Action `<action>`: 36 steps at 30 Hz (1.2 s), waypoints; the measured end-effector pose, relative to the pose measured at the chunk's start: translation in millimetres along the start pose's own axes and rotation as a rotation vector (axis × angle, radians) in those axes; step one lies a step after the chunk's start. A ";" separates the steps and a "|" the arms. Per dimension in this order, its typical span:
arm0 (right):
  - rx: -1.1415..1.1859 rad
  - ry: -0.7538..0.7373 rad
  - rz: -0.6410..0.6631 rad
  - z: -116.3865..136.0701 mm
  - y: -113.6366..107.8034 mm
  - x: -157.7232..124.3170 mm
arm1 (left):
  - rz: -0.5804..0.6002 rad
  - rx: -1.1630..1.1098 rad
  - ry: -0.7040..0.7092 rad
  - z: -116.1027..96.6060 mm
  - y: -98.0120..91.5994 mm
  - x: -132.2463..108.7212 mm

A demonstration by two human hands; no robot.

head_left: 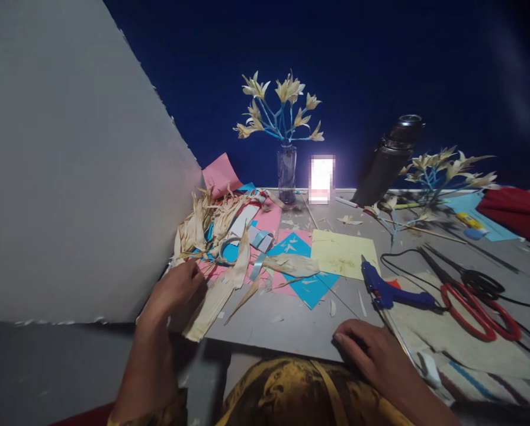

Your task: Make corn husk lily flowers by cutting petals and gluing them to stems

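Dried husks (pixel 197 228) at nine o'clock, beside left hand (pixel 176 291), grip impossible to tell; right hand (pixel 363 346) at five, loosely released; vase (pixel 286 176) at twelve, holding flowers (pixel 290 90).

Left hand (pixel 178 290) is at the near side of the dried husks (pixel 193 228), left; contact unconfirmed. Right hand (pixel 366 343) lies relaxed at the near edge of the table (pixel 265 322). Blue glue gun (pixel 391 294) and red-handled scissors (pixel 445 275) lie right; flower vase (pixel 286 174) stands upright, far side.

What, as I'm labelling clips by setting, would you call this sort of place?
Likely a craft workspace, perhaps at home: a glue gun, red-handled scissors and dry husks share the table.
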State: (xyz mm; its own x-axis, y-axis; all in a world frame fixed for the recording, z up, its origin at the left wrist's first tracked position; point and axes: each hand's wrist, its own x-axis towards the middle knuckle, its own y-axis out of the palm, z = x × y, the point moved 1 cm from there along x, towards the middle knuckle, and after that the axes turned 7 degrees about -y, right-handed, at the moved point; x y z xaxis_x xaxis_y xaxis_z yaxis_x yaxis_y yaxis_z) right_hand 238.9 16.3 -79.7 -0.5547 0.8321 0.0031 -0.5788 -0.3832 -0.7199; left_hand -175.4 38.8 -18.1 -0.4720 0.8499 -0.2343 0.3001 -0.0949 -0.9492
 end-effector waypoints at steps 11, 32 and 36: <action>0.108 -0.004 0.037 13.2 -2.3 10.0 | 0.175 -0.824 0.123 -49.9 2.9 -53.9; 0.722 0.097 -0.200 48.6 0.8 57.3 | 0.238 -0.850 0.302 -135.9 91.6 -108.1; 0.632 0.100 -0.218 49.4 3.3 61.0 | 0.232 -0.847 0.320 -141.4 88.4 -109.8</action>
State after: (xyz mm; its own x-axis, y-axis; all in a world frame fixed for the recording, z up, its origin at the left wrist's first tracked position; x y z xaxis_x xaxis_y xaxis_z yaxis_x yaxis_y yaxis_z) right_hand 173.6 46.0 -47.6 -0.3457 0.9382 0.0163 -0.9263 -0.3384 -0.1655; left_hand 20.1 10.4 -46.5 -0.1117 0.9714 -0.2098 0.9220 0.0226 -0.3866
